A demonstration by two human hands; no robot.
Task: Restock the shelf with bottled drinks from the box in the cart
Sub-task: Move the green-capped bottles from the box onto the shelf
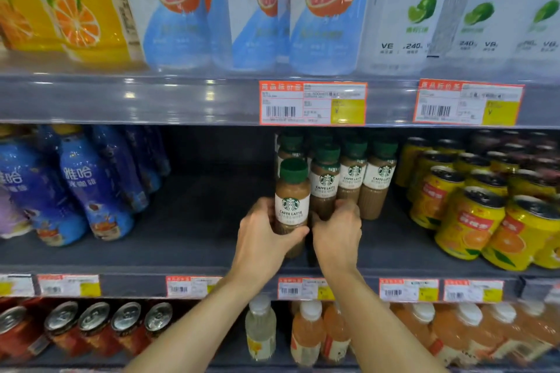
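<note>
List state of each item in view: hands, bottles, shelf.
Left hand: grip shut on front latte bottle, upright, cap on.
Right hand: grip on second latte bottle, upright, capped.
Latte row: upright, capped.
Middle shelf: bare gap left of lattes.
Yellow cans: upright, unopened.

Bright even light; shelf strip glare; edges blurred (wide-angle warp).
</note>
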